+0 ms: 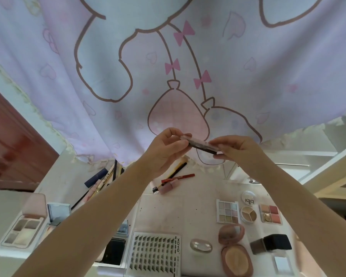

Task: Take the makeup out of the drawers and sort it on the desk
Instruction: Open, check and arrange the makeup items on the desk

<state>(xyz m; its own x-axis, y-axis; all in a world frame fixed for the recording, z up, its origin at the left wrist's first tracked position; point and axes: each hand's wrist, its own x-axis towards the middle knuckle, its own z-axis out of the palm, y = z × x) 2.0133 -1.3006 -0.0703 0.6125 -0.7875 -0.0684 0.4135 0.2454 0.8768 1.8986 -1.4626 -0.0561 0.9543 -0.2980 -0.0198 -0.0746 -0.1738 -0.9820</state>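
My desk (158,212) has a bare patch in its middle. In front of that patch lies the lash card (155,254), behind it the red pencil (178,177). To its right sit the square palette (227,211) and round compact (231,233). Left of it, pens (108,176) lie piled up.

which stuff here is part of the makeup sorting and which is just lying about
Job: slim palette held by left hand and right hand; pastel eyeshadow palette; lash tray; pencils.
Lying about: printed curtain; wooden door.
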